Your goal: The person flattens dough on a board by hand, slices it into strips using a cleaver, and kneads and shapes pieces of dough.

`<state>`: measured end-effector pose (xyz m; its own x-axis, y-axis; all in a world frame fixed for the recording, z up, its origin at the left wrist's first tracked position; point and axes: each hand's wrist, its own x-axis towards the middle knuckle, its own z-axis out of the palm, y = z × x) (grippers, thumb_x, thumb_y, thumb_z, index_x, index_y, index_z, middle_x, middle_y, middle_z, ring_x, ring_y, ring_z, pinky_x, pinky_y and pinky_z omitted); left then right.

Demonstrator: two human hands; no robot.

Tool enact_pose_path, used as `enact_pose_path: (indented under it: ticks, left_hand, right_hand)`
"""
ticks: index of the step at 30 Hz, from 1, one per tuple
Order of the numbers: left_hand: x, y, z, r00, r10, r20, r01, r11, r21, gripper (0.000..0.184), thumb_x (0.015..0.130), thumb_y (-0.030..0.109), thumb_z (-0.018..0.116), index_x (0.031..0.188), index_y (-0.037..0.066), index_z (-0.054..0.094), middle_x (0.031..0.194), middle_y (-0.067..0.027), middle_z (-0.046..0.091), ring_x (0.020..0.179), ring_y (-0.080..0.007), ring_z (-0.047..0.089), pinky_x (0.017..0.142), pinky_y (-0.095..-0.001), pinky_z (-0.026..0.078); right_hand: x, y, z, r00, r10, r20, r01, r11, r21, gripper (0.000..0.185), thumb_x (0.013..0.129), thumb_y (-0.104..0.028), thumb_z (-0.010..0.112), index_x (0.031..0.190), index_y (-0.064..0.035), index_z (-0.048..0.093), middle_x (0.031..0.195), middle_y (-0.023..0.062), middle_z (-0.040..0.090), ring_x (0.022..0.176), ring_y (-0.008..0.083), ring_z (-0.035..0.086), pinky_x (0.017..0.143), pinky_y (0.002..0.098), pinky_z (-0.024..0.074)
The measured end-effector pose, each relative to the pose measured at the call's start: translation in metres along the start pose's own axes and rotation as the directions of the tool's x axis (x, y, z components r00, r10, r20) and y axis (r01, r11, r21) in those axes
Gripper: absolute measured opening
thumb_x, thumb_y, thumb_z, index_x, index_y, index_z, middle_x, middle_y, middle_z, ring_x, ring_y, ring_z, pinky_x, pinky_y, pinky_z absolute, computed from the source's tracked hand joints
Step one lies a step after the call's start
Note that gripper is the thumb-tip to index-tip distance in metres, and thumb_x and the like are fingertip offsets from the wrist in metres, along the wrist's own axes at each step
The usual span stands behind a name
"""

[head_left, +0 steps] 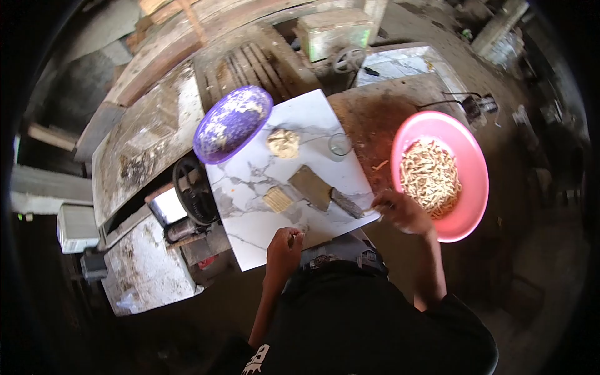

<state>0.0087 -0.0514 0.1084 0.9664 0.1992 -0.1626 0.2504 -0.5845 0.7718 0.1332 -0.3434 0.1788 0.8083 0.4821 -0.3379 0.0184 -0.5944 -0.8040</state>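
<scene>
At the near edge of a white marble-patterned board [247, 240], my left hand [285, 251] is curled closed; what its fingers hold, if anything, is hidden. My right hand [405, 212] is closed and slightly blurred, between the cleaver's handle end and the pink basin [470, 215]. Any thing in it is too small to make out. A cleaver [311, 186] lies flat on the board, handle toward my right hand. Left of it sits a small flat piece of dough cut into strips [277, 199]. Beyond lies a dough lump [284, 143]. Many thin dough strips [428, 175] fill the pink basin's bottom.
A clear glass [339, 145] stands near the board's right edge. A purple basin [215, 150] with whitish residue rests at the far left corner. Left of the board are a black wheel [192, 190] and a stained white surface [150, 265]. A metal box [334, 34] stands behind.
</scene>
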Motion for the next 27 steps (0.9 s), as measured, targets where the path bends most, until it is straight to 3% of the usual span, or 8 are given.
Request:
enact_pose_path:
  ticks: [2,4,7,9,14,17,23,27]
  left_hand:
    - [0.002,0.019,0.005,0.998,0.049,0.027,-0.049,0.999,0.003,0.019,0.091,0.020,0.062,0.096,0.002,0.063,0.091,-0.0146,0.063,0.079,-0.0269,0.063,0.072,-0.0356,0.050]
    - [0.004,0.039,0.009,0.995,0.049,0.083,-0.042,0.996,-0.081,0.020,0.091,0.021,0.062,0.097,0.001,0.063,0.092,-0.0143,0.063,0.080,-0.0265,0.063,0.072,-0.0350,0.050]
    - [0.012,0.067,0.016,0.985,0.125,0.121,-0.107,0.983,-0.147,0.021,0.091,0.021,0.062,0.097,0.001,0.063,0.093,-0.0142,0.063,0.080,-0.0257,0.064,0.073,-0.0344,0.050]
    - [0.016,0.081,0.024,0.980,0.140,0.139,-0.118,0.981,-0.156,0.022,0.091,0.021,0.062,0.096,0.000,0.063,0.093,-0.0142,0.063,0.080,-0.0252,0.064,0.073,-0.0342,0.050]
    - [0.018,0.109,0.046,0.977,0.159,0.145,-0.129,0.973,-0.193,0.020,0.090,0.020,0.063,0.096,0.001,0.064,0.090,-0.0121,0.064,0.078,-0.0196,0.060,0.072,-0.0310,0.047]
    - [0.017,0.121,0.058,0.975,0.179,0.131,-0.144,0.960,-0.241,0.018,0.091,0.019,0.063,0.096,0.001,0.065,0.088,-0.0102,0.064,0.077,-0.0170,0.058,0.071,-0.0295,0.046]
    - [0.021,0.147,0.078,0.950,0.279,0.142,-0.211,0.907,-0.365,0.018,0.090,0.017,0.065,0.095,0.000,0.065,0.087,-0.0085,0.064,0.072,-0.0132,0.056,0.067,-0.0280,0.046]
    - [0.028,0.173,0.088,0.927,0.298,0.226,-0.191,0.897,-0.400,0.016,0.091,0.014,0.064,0.096,0.000,0.065,0.086,-0.0063,0.064,0.075,-0.0108,0.054,0.069,-0.0261,0.045]
  right_hand:
    - [-0.009,0.029,-0.033,0.986,0.069,-0.154,-0.045,0.987,0.154,0.015,0.094,-0.014,0.060,0.102,-0.0029,0.066,0.086,0.0052,0.065,0.081,0.0105,0.059,0.073,0.0290,0.0485]
    - [0.002,0.063,-0.069,0.925,0.090,-0.369,-0.124,0.990,-0.071,0.018,0.093,-0.014,0.059,0.097,0.0015,0.067,0.079,0.0061,0.065,0.074,0.0122,0.060,0.069,0.0293,0.0486]
    - [0.042,0.165,-0.103,0.829,0.253,-0.499,-0.281,0.960,0.019,0.017,0.084,-0.013,0.065,0.093,0.0016,0.066,0.071,0.0082,0.067,0.064,0.0148,0.063,0.061,0.0297,0.0511]
    - [0.064,0.234,-0.109,0.711,0.113,-0.694,-0.326,0.927,-0.184,0.019,0.077,-0.018,0.070,0.083,-0.0014,0.061,0.065,0.0081,0.067,0.060,0.0185,0.066,0.061,0.0330,0.0533]
    - [0.064,0.273,-0.129,0.575,0.064,-0.816,-0.512,0.805,-0.298,0.016,0.080,-0.018,0.065,0.086,-0.0042,0.064,0.072,0.0125,0.069,0.066,0.0286,0.069,0.067,0.0422,0.0550]
    - [0.041,0.241,-0.132,0.561,0.091,-0.823,-0.434,0.878,-0.199,0.017,0.080,-0.015,0.062,0.090,-0.0039,0.069,0.085,0.0216,0.068,0.081,0.0409,0.066,0.074,0.0476,0.0522]
    - [0.026,0.275,-0.140,0.582,0.026,-0.813,-0.374,0.896,-0.239,0.020,0.081,-0.012,0.058,0.095,-0.0070,0.071,0.088,0.0215,0.068,0.084,0.0379,0.067,0.078,0.0453,0.0523]
    - [0.019,0.286,-0.138,0.445,0.138,-0.885,-0.434,0.897,-0.079,0.024,0.082,-0.017,0.060,0.102,-0.0093,0.070,0.084,0.0206,0.069,0.083,0.0378,0.067,0.079,0.0463,0.0517]
